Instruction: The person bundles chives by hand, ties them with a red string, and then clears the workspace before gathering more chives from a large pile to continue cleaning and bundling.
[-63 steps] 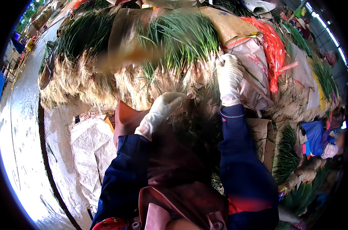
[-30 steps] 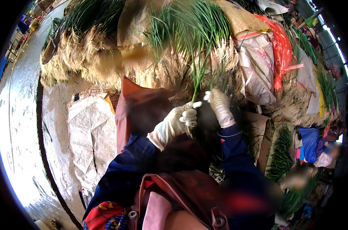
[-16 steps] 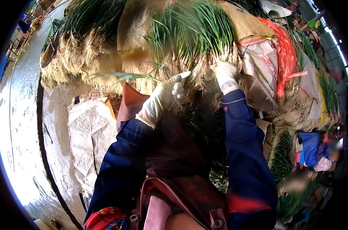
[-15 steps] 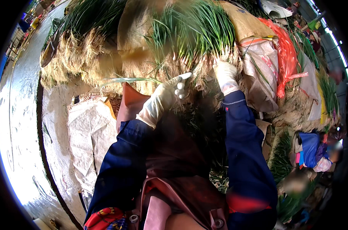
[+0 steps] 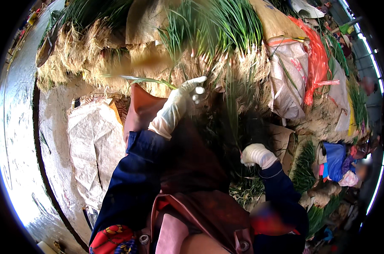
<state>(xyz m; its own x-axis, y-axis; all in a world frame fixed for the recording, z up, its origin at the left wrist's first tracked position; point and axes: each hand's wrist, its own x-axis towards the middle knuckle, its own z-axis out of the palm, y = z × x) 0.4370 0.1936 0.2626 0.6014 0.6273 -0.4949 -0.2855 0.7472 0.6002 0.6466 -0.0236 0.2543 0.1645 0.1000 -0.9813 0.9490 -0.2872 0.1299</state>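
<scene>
Both my hands wear white gloves. My left hand [image 5: 177, 103] is in front of the hanging roots, its index finger stretched out and the other fingers curled in. Green spring onion leaves [image 5: 152, 80] stick out to the left from its grip. Lower right, near my apron, my right hand [image 5: 258, 155] is closed on the base of another spring onion [image 5: 233, 112], whose blurred green leaves trail upward. Ahead lies a row of spring onions [image 5: 238, 27], green tops away from me and pale roots [image 5: 253, 63] toward me.
Brown sacking [image 5: 147, 21] lies among the onion bunches. A pale woven sack [image 5: 94, 144] is on the left by the concrete floor [image 5: 16, 139]. A wrapped bundle [image 5: 288, 78] and red plastic netting [image 5: 314, 63] are at right. My maroon apron [image 5: 200, 207] covers my lap.
My right hand has drawn back from the onion row, down and toward me, with a spring onion in it. My left hand stays nearly in place.
</scene>
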